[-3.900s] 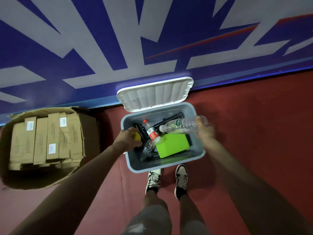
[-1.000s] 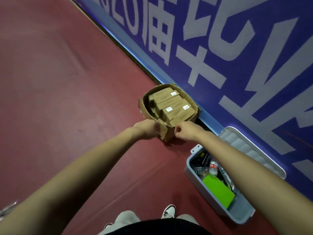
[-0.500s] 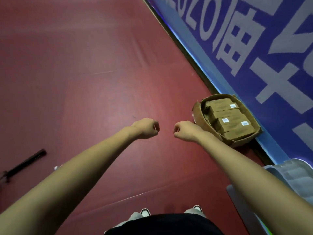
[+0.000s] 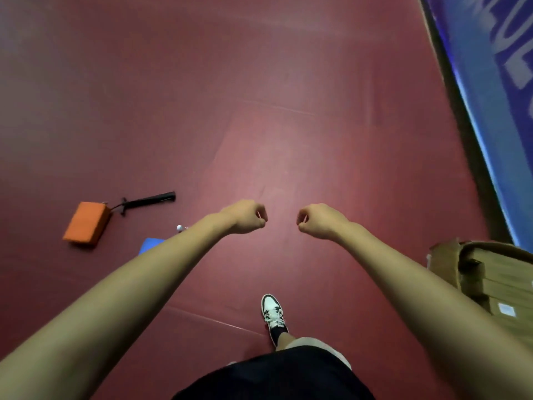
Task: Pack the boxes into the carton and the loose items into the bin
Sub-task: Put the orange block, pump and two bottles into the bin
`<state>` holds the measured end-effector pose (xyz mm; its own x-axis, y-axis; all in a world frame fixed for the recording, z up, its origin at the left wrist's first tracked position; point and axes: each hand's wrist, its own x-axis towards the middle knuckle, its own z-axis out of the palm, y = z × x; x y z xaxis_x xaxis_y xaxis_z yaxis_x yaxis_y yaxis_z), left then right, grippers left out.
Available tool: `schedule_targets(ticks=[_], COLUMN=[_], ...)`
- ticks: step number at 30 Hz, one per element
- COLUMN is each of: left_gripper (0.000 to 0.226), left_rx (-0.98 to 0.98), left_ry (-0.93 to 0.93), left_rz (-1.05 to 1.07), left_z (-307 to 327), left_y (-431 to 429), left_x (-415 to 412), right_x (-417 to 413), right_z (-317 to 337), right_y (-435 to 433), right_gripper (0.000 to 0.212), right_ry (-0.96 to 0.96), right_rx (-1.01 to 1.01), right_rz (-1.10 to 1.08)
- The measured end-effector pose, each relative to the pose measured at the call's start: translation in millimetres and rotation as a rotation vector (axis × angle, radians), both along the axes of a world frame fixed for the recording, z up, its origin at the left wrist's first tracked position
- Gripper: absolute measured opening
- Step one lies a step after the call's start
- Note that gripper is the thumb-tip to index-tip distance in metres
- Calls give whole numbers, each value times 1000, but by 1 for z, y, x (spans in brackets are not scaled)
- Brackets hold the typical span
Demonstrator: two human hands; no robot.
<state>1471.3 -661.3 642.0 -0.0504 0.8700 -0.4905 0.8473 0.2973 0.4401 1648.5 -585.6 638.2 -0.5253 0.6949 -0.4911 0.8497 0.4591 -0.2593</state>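
Note:
My left hand [image 4: 245, 216] and my right hand [image 4: 320, 220] are held out in front of me over the red floor, fingers curled into loose fists with nothing in them. An orange block [image 4: 86, 222] lies on the floor at the left, with a black handled tool [image 4: 147, 199] just beyond it. A blue flat item [image 4: 150, 245] and a small white ball [image 4: 179, 227] peek out from behind my left forearm. The brown carton [image 4: 450, 259] holding several cardboard boxes [image 4: 501, 281] sits at the right edge, beside my right forearm. The bin is out of view.
A blue wall banner [image 4: 501, 90] with white lettering runs along the upper right, meeting the floor at a dark strip. My shoe [image 4: 272, 313] is on the red floor [image 4: 288, 125] below my hands.
My view has swung left, away from the wall. The carton slid to the right edge and the bin left the frame. The orange block, the blue item and the ball came into sight.

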Motion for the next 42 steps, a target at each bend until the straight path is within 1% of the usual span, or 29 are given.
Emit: schedule_targets(ticks=[6, 11, 20, 23, 27, 32, 38, 42], left_gripper=[24, 23, 20, 20, 19, 20, 22, 18], left_rx=[-46, -46, -15, 7, 42, 17, -1, 14], left_ry=[9, 1, -39, -35, -57, -117, -163, -159], left_rz=[242, 435, 682, 710, 773, 850, 1046, 1165], left_z=[-12, -19, -23, -26, -26, -33, -47, -58], left_y=[13, 16, -5, -16, -35, -68, -108, -132], left_x=[-87, -149, -267, -315, -387, -470, -544, -588], right_x=[-99, -173, -308, -362, -433, -517, -591, -638], right_z=[-15, -23, -27, -33, -41, -50, -67, -81], right_y=[57, 90, 101, 99, 88, 70, 53, 48], right_gripper=[27, 27, 28, 29, 30, 30, 28, 28], right_ry=[-6, -24, -91, -98, -91, -82, -121, -141], right_rx=[-41, -62, -52, -27, 4, -7, -26, -45], right_rz=[192, 343, 555, 564, 526, 470, 497, 536])
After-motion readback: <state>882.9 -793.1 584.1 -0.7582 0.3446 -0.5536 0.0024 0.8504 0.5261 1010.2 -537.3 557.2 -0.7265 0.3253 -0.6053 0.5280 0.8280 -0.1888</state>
